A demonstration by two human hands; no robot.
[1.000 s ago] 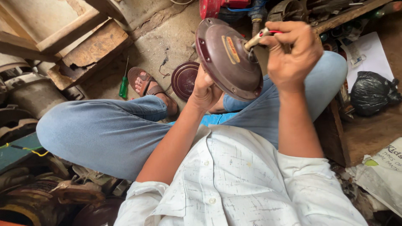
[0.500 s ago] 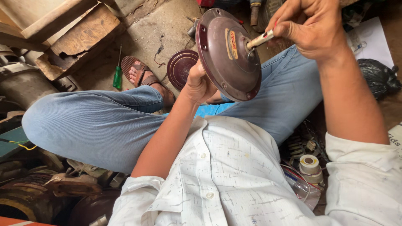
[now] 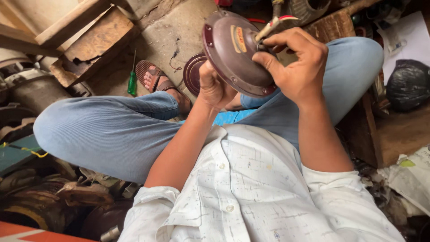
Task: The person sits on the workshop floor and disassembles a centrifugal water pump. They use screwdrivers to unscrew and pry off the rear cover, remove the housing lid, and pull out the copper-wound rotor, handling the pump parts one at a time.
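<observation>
1. The left hand (image 3: pixel 214 87) is cupping the underside of the round maroon motor cover (image 3: pixel 233 51), grip closed on its lower rim, propping it tilted above the knees so its labelled face is turning toward the person.
2. The right hand (image 3: pixel 293 67) is pinching the short shaft with wires (image 3: pixel 271 27) sticking out of the cover's centre, fingers closed on it, seemingly to steady or work it.
3. A second maroon disc (image 3: pixel 193 71) is lying on the floor just behind the cover, near the sandalled foot (image 3: pixel 159 80); a green screwdriver (image 3: pixel 132 80) is resting beside that foot.
4. Compared with half a second ago, the right hand is sitting lower, gripping the shaft base rather than its tip, and the cover is facing more sideways.
</observation>
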